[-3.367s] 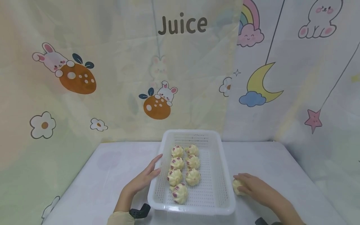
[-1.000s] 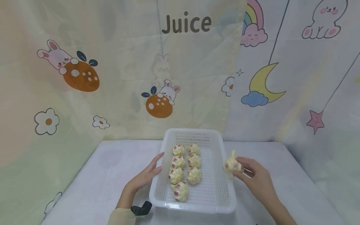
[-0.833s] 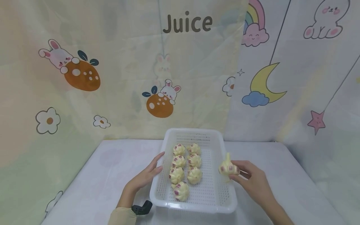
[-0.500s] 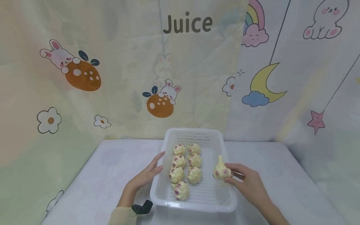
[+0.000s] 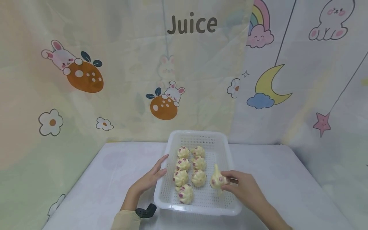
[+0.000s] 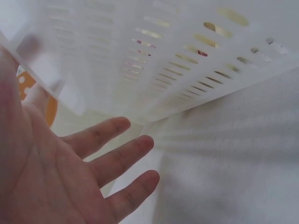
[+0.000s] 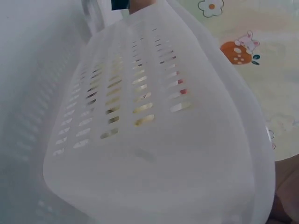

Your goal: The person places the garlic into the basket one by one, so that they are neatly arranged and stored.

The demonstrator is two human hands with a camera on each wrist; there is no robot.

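A white perforated plastic basket (image 5: 198,209) stands mid-table, holding several garlic bulbs (image 5: 180,177) in two columns on its left side. My right hand (image 5: 242,188) pinches another garlic bulb (image 5: 217,181), stem up, over the right part of the basket. My left hand (image 5: 148,182) lies along the basket's left rim with its fingers extended. In the left wrist view, the palm and three straight fingers of that left hand (image 6: 60,172) show beside the slotted basket wall (image 6: 117,60). The right wrist view has the basket's outer side (image 7: 187,154), with only a sliver of the right hand at the edge.
The table (image 5: 264,163) wears a white cover. Behind it hangs a cartoon-printed curtain (image 5: 120,80), and more printed cloth runs down both sides. A black wrist device (image 5: 146,211) sits at the left sleeve, close to the basket's front left corner.
My right hand has picked up the garlic bulb from the table right of the basket and carried it left over the rim. My left hand stays at the left rim.
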